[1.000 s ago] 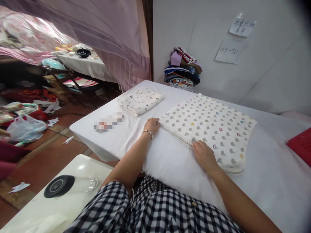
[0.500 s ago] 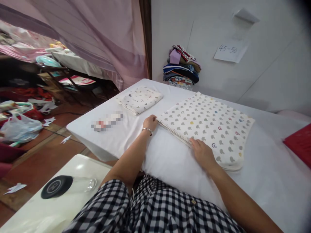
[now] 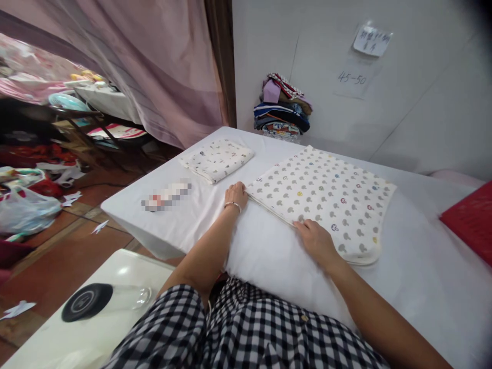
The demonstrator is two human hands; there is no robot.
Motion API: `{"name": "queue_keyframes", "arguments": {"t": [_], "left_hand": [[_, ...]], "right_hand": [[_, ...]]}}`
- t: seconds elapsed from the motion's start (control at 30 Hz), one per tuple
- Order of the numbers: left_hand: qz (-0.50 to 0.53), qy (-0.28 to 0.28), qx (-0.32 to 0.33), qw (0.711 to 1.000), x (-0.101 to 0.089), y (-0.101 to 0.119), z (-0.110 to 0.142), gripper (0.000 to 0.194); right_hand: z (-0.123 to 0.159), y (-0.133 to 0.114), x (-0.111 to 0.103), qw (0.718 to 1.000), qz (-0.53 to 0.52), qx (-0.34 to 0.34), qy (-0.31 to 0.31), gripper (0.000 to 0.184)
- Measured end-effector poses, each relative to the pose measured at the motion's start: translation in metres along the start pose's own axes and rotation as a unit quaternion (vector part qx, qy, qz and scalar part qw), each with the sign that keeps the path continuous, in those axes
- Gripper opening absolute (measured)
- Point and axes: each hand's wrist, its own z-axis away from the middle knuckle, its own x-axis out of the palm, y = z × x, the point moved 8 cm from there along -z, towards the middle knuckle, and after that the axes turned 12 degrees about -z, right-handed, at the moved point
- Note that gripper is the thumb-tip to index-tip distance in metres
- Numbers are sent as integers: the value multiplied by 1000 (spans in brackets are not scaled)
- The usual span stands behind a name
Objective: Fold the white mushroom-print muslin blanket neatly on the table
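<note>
A folded white cloth (image 3: 326,197) printed with grey mouse-head shapes and a few coloured ones lies flat on the white-covered table. My left hand (image 3: 235,197), with a bracelet at the wrist, pinches the cloth's near left corner. Further right along the same near edge, my right hand (image 3: 315,240) has its fingers on top of the layers, the thumb out of sight. Beyond my left hand rests a smaller folded cloth (image 3: 218,160) with tiny scattered prints. A pixelated item (image 3: 166,196) lies near the table's left end.
Folded clothes are stacked (image 3: 282,107) against the wall at the table's far edge. A red object (image 3: 471,220) sits at the right. Lower left, a white stand (image 3: 126,261) bears a glass bottle with a black base (image 3: 87,302). A pink curtain (image 3: 180,66) hangs at the back left.
The view has shifted slightly. Both hands keep their places on the cloth's near edge, and the cloth lies much as before. The upper paper on the wall now hangs flatter, showing its writing.
</note>
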Motion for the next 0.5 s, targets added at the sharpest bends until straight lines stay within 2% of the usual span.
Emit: {"name": "queue_keyframes", "arguments": {"t": [0.1, 0.3, 0.5], "left_hand": [[20, -1, 11, 1000, -1, -2, 1, 29], [-1, -3, -17, 1000, 0, -9, -4, 17], [-7, -5, -2, 1000, 2, -9, -10, 14]], "right_hand": [[0, -3, -3, 1000, 0, -3, 12, 37], [7, -5, -9, 999, -29, 3, 26, 35], [49, 7, -24, 995, -99, -20, 22, 32]]}}
